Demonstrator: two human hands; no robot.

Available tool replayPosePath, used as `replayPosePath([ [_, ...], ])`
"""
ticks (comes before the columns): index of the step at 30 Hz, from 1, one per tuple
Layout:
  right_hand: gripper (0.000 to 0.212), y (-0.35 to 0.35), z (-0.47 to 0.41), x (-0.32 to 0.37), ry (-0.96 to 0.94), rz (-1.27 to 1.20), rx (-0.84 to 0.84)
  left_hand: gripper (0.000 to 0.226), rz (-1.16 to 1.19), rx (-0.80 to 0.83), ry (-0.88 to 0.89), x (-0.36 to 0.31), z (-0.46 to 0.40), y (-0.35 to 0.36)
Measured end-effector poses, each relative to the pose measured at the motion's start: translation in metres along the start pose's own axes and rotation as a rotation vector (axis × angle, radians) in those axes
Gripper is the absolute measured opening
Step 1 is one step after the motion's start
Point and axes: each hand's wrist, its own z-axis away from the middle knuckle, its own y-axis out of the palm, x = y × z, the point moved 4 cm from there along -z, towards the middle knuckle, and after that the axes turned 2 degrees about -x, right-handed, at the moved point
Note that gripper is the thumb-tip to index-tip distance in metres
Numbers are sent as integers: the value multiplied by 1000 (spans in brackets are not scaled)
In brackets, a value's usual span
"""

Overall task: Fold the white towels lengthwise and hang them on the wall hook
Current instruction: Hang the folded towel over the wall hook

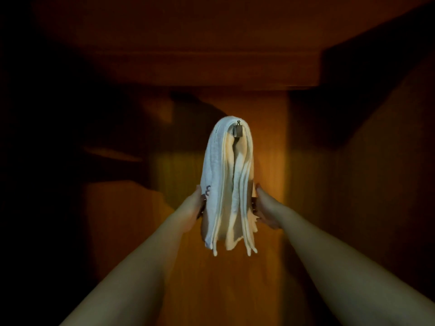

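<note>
Folded white towels hang draped over a small metal wall hook on an orange wooden wall, their layered edges pointing down. My left hand lies against the left side of the towels, and my right hand lies against the right side. Both hands sit at the towels' lower half with the fingers mostly hidden behind the cloth, so a grip cannot be made out.
The wooden wall is lit warm around the hook. Dark wooden panels close in on the right and a dark recess lies to the left. A wooden ledge runs overhead.
</note>
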Motion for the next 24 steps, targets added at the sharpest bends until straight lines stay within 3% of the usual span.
replayPosePath([
  [5,89,-17,45,-7,23,123,-202,58,-61,-155,37,4,37,-18],
  [12,68,-11,148,-25,-81,373,-349,37,-448,-312,249,26,108,-21],
  [18,68,17,259,-95,-7,846,-295,30,-671,-106,303,91,188,20],
  [24,68,12,363,-202,83,1044,-261,42,-854,165,333,173,268,79],
])
